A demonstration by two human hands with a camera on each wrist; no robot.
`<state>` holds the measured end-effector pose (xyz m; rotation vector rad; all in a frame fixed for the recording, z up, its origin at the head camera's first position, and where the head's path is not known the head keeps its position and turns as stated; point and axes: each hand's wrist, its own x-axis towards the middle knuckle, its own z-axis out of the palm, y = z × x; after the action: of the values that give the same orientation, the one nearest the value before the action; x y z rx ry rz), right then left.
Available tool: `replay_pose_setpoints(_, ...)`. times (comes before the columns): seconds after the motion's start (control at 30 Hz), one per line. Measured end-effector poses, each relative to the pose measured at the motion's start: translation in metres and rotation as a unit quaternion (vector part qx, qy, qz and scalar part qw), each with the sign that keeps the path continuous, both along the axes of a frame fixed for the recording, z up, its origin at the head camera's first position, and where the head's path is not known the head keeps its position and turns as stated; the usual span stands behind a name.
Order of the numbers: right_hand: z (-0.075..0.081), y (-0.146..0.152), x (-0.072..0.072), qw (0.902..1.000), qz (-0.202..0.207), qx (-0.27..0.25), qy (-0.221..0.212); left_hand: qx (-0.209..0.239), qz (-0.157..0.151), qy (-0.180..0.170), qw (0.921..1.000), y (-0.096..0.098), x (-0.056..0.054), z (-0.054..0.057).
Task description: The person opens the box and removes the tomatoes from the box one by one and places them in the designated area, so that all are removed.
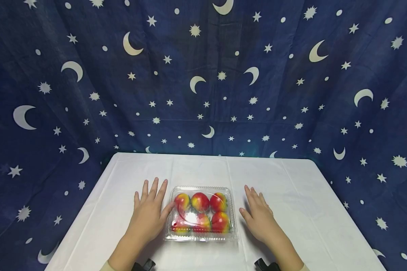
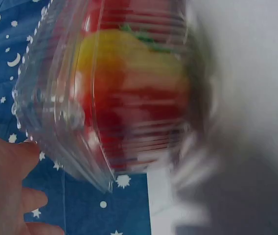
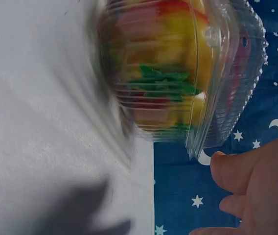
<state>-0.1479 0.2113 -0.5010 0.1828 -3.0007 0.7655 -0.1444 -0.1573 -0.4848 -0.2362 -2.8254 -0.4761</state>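
White cloth covers the table, with fold lines visible in it. Nearest the viewer, a pale cuff shows at the left forearm, and two black fittings stand at the bottom edge, one by each wrist.

Left hand: fingers straight and spread apart, gripping nothing. Its thumb overlaps the near-left side of the clear container in the head view; actual contact cannot be confirmed. Right hand: fingers extended and lying close together, thumb apart, nothing held, a gap between it and the container's right side.

Container location: on the cloth, between the two hands, lid down. Whether the lid is latched cannot be told. Inside are six red-and-yellow fruits in two rows of three; a green leaf shows through the ribbed wall.

Risks, as judged: a push from the left thumb alone, with no support opposite, could skid or turn the container. Hard squeezing could buckle the thin-looking walls. Lifting by the lid, if unlatched, could part it from the base and let the fruits roll.

Beyond the table's far edge hangs a dark blue curtain printed with pale moons and stars
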Motion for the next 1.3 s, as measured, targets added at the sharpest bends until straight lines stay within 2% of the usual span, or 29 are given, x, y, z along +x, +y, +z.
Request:
replay_pose_setpoints(0.23, -0.003, -0.002, 0.001, 0.9973, 0.000, -0.073, -0.008, 0.009, -0.026, 0.017, 0.9995, 0.008, 0.002, 0.004)
replay_pose_setpoints(0.57, -0.012, -0.007, 0.003, 0.9917, -0.024, -0.125, -0.015, 0.017, -0.051, 0.039, 0.9978, 0.020, 0.006, 0.007)
replay_pose_setpoints(0.73, -0.015, -0.010, 0.005, 0.9867, -0.020, -0.161, -0.011, 0.014, -0.067, 0.050, 0.9964, 0.023, 0.008, 0.006)
replay_pose_setpoints(0.93, -0.014, -0.012, 0.006, 0.9784, -0.027, -0.203, -0.028, 0.010, -0.097, 0.068, 0.9929, 0.029, 0.008, 0.004)
replay_pose_setpoints(1.07, -0.015, -0.013, 0.005, 0.9657, -0.034, -0.254, -0.044, 0.009, -0.113, 0.061, 0.9916, 0.034, 0.009, 0.006)
replay_pose_setpoints(1.3, -0.015, -0.014, 0.005, 0.9253, -0.041, -0.368, -0.083, -0.002, -0.131, 0.054, 0.9900, 0.046, 0.012, 0.008)
